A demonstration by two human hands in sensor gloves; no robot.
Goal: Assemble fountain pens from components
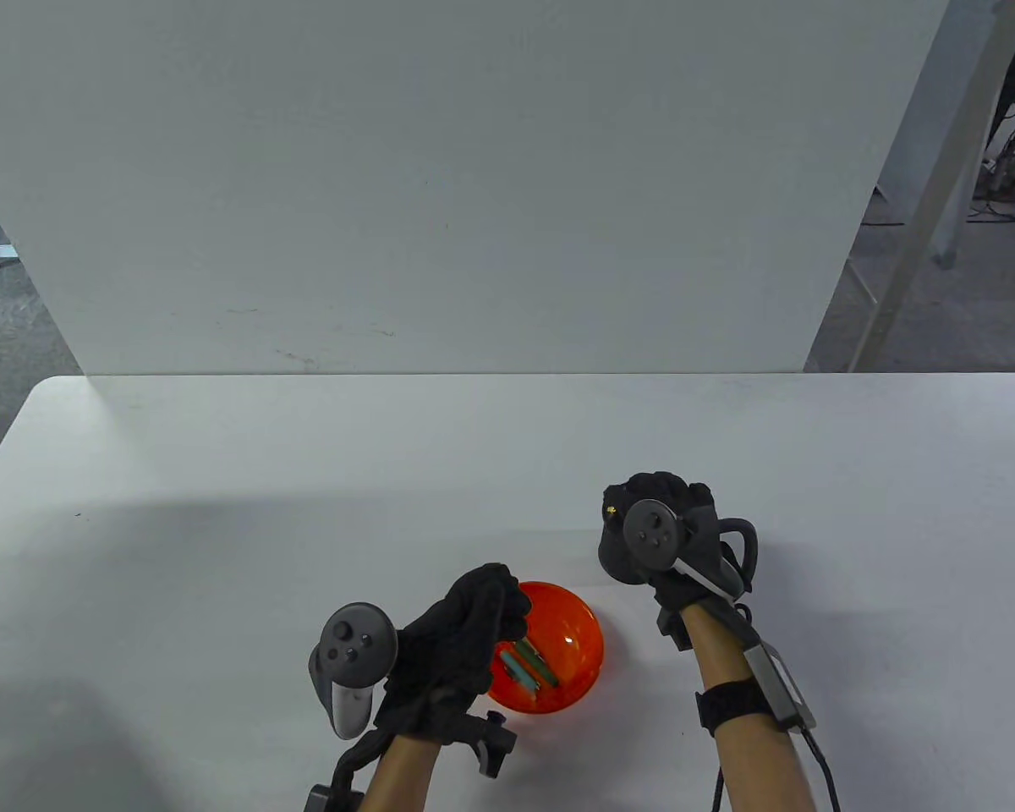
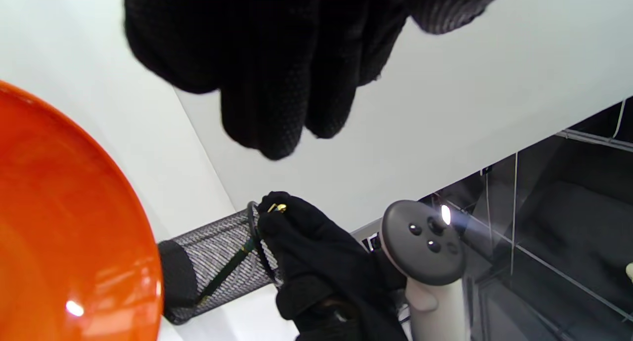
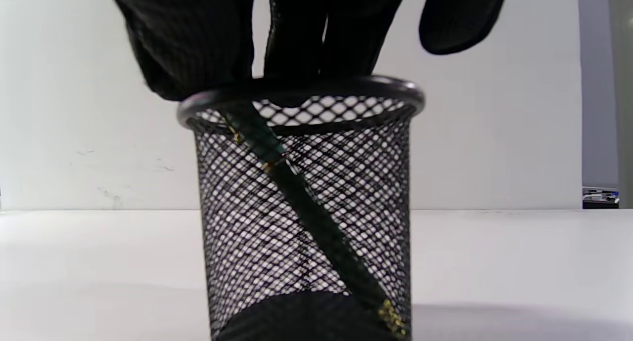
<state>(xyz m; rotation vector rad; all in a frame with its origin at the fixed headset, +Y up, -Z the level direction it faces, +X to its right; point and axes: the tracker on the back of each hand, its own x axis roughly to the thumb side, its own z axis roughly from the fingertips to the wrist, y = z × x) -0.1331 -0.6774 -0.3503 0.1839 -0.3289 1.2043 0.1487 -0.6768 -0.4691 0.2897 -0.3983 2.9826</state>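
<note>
A black mesh pen cup [image 3: 356,183] stands on the white table; it also shows in the left wrist view [image 2: 207,247]. A dark green pen [image 3: 316,217] with gold trim leans inside it, lower end on the cup's floor. My right hand [image 1: 622,516] is over the cup's rim and pinches the pen's top end, whose gold tip [image 2: 280,208] pokes out past the fingers. An orange bowl [image 1: 588,634] holds a few green pen parts [image 1: 529,664]. My left hand [image 1: 495,605] hovers over the bowl's left rim, its fingers [image 2: 277,108] curled down and empty.
A white upright board [image 1: 440,186] closes off the back of the table. The table's far edge and the floor with a metal frame [image 1: 922,211] lie to the right. In the table view my right hand hides the cup.
</note>
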